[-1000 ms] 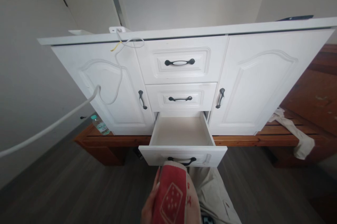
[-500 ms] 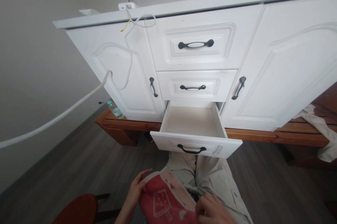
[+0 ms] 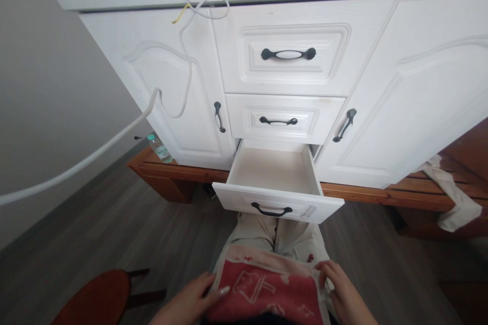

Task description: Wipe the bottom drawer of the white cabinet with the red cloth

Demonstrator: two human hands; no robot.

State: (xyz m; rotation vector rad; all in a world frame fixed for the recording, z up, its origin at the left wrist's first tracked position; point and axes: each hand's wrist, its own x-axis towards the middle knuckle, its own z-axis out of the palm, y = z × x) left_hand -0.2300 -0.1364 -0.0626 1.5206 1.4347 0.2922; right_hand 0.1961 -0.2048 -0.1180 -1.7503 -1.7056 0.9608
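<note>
A red and cream patterned towel [image 3: 267, 287] lies spread across my lap at the bottom of the view. My left hand [image 3: 190, 302] rests on its left edge, fingers flat on the cloth. My right hand [image 3: 341, 292] grips its right edge. Just beyond my knees, the bottom drawer [image 3: 274, 182] of a white cabinet [image 3: 297, 76] stands pulled out, with nothing inside it. The two drawers above it are closed.
The cabinet stands on a low wooden platform [image 3: 381, 195]. A white cable [image 3: 95, 152] hangs from the cabinet top toward the left. A plastic bottle [image 3: 158, 148] sits at the platform's left end, a pale cloth [image 3: 453, 198] drapes at its right. A red stool [image 3: 95, 302] is at lower left.
The towel went from bunched upright in my left hand to spread flat over my lap, with both hands at its edges. The view has tilted down and closer to the cabinet.
</note>
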